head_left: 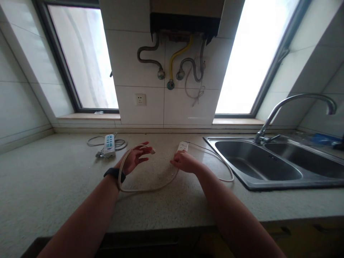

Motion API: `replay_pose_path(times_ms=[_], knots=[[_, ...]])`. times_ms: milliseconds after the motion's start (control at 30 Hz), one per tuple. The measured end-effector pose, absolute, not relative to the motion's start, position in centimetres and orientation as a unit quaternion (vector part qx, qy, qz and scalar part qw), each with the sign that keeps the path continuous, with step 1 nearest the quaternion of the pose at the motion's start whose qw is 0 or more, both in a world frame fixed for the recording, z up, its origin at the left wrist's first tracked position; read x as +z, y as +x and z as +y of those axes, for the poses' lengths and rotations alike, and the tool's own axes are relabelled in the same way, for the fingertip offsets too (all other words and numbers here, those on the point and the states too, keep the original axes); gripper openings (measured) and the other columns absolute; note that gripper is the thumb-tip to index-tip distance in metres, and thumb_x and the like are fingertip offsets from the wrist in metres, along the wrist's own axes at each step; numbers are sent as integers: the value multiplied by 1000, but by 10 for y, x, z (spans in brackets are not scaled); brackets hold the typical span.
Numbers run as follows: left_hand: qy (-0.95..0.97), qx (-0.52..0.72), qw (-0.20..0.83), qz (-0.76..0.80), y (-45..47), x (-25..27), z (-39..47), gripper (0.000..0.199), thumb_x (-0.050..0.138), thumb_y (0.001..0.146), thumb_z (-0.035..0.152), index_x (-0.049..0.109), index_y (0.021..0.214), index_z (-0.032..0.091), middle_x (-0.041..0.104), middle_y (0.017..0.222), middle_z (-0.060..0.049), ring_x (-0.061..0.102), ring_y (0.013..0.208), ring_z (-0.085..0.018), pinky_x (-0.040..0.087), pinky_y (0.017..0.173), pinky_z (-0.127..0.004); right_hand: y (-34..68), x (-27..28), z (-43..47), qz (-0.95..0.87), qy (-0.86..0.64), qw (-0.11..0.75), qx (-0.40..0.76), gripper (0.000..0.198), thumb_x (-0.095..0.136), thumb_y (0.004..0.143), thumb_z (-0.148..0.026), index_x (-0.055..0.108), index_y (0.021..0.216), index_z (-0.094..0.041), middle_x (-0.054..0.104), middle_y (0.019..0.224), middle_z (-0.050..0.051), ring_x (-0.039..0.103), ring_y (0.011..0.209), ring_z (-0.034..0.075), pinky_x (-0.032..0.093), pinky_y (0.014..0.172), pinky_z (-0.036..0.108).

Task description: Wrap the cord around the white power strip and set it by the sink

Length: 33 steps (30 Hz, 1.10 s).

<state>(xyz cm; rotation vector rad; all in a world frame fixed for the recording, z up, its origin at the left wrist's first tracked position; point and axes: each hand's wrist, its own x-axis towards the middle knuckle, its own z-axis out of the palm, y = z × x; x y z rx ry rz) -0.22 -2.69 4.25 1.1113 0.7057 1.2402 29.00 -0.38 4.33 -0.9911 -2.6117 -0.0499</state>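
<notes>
A white power strip (183, 146) lies on the speckled counter (53, 179) near the sink, its pale cord (150, 187) looping across the counter. My left hand (135, 158) holds the cord's plug end, and the cord arcs around my wrist, which wears a black band. My right hand (185, 162) is closed on the cord just in front of the power strip. Another loop of the cord runs right toward the sink's edge.
A second power strip (109, 144) with blue switches and a coiled cord lies at the back left. A steel double sink (268, 165) with a curved tap (295, 104) fills the right. A wall socket (140, 99) and pipes hang on the tiled wall.
</notes>
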Motion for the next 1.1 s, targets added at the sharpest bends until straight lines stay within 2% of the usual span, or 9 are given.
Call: replay_pose_path(times_ms=[133, 233, 467, 600, 767, 1000, 1100], knots=[[419, 588, 613, 321, -18, 36, -16, 49, 51, 81, 5, 58, 128, 19, 66, 123, -12, 62, 114, -24, 56, 84, -35, 297, 42, 1, -895, -408, 180, -15, 39, 50, 93, -37, 63, 62, -17, 62, 63, 3, 50, 61, 14, 31, 63, 27], [376, 611, 606, 345, -25, 30, -9, 46, 52, 81, 6, 59, 125, 18, 69, 116, -11, 67, 105, -21, 57, 80, -32, 304, 43, 5, -874, -445, 194, -21, 42, 47, 94, -39, 63, 62, -18, 62, 61, 3, 49, 57, 13, 29, 59, 28], [332, 609, 576, 433, -33, 21, -5, 35, 48, 82, 5, 63, 111, 17, 70, 108, -12, 71, 85, -21, 58, 66, -31, 315, 46, 11, -826, -521, 216, -26, 45, 42, 95, -42, 66, 62, -21, 67, 65, 4, 60, 65, 17, 33, 61, 27], [295, 628, 563, 449, -44, 19, 0, 23, 42, 88, 9, 62, 100, 13, 70, 99, -13, 71, 76, -18, 58, 68, -29, 320, 43, 16, -806, -549, 219, -23, 47, 41, 95, -44, 68, 63, -21, 68, 66, 6, 61, 66, 18, 34, 61, 27], [283, 647, 518, 483, -54, 18, 4, 20, 42, 88, 12, 59, 99, 14, 69, 92, -11, 69, 69, -16, 56, 67, -29, 326, 41, 20, -795, -565, 222, -16, 49, 40, 96, -44, 69, 64, -20, 67, 61, 5, 60, 62, 17, 34, 60, 27], [364, 649, 369, 557, -53, 13, 9, 22, 53, 78, 20, 65, 95, 15, 68, 97, -9, 63, 73, -16, 47, 61, -24, 327, 42, 19, -800, -555, 229, -21, 49, 40, 95, -45, 68, 63, -20, 65, 60, 5, 58, 61, 17, 31, 59, 28], [428, 635, 303, 568, -50, 13, 12, 23, 55, 74, 21, 68, 92, 16, 69, 94, -8, 61, 84, -19, 46, 69, -26, 327, 42, 18, -804, -550, 227, -23, 49, 41, 94, -47, 66, 61, -20, 62, 57, 4, 53, 57, 16, 28, 57, 28]])
